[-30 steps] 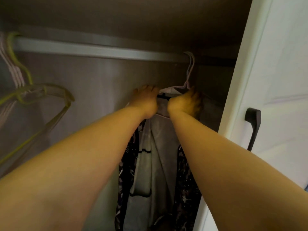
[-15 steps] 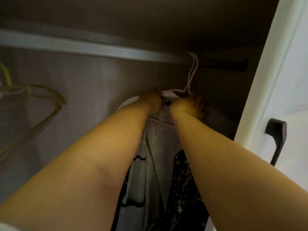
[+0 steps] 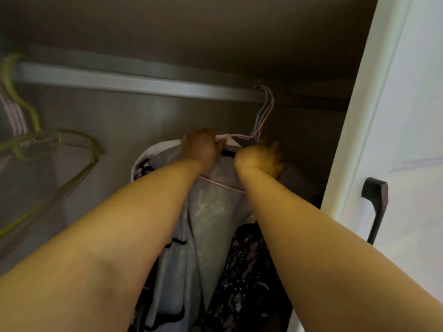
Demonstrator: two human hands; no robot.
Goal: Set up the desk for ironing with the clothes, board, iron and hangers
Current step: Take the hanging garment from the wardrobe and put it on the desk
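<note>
Both hands are up at the shoulders of the hanging clothes: the left hand (image 3: 200,149) grips the top of the pale garment (image 3: 211,212) and what looks like the arm of its hanger (image 3: 261,116), while the right hand (image 3: 263,159) is curled over the other shoulder, fingers wrapped into the cloth. Neither is free. The hanger hooks sit on the rail (image 3: 134,81) near its right end, so the clothes hang inside the wardrobe, not yet out toward the desk.

That pale fabric looks light and soft; it will droop and slide off a thin hanger if tugged by the cloth alone. My call: hold at the hanger neck or both shoulders and lift the hook clear of the rail, rather than pulling downward. A dark patterned garment (image 3: 244,271) hangs right against it and may drag along.

Out to the left, green hangers (image 3: 26,142) dangle bare on the same rail, well apart and easy to collect for the task. To the right, the white door (image 3: 395,140) with its dark handle (image 3: 375,207) stands close beside the right arm, narrowing the way out. Board and iron are not in view.
</note>
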